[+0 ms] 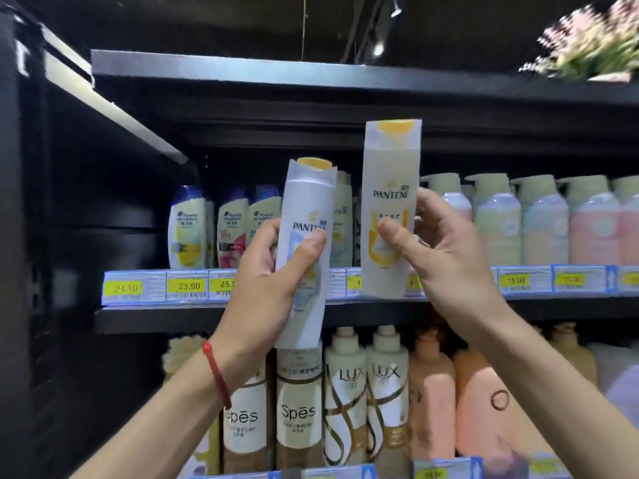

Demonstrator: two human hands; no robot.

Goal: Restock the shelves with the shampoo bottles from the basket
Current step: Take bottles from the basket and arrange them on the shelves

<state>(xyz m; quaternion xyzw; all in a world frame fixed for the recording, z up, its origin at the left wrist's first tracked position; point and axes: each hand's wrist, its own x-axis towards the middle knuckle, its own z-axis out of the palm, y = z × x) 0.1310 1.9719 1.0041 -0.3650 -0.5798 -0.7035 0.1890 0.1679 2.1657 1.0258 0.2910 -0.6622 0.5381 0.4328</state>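
Two bare forearms rise from the bottom corners of the frame toward a dark store shelving unit, the one on the left wearing a red cord bracelet (216,373) at the wrist. At centre, the left hand (268,281) is wrapped around the lower half of a white plastic Pantene shampoo bottle with a pale blue label and yellow cap (306,250), thumb pressed across its front, the bottle leaning slightly to the right. Just beside it, right of centre and held higher, the right hand (446,250) pinches a second white Pantene shampoo bottle with a yellow label and yellow cap (390,209) between thumb and fingers, upright, its base level with the row of yellow price tags (188,285) on the edge of the black metal middle shelf (145,318). Both bottles are in the air in front of that shelf, not resting on it. Behind them, at centre left, stand white Head & Shoulders bottles with blue caps (186,229); to the right runs a line of pastel green and pink pump bottles (543,223). Below, in the lower half, stand cream Spes bottles (299,406), white-and-gold Lux pump bottles (366,385) and peach pump bottles (435,392). At upper right, blurred pink and white artificial flowers (591,43) sit on the top shelf (242,69).
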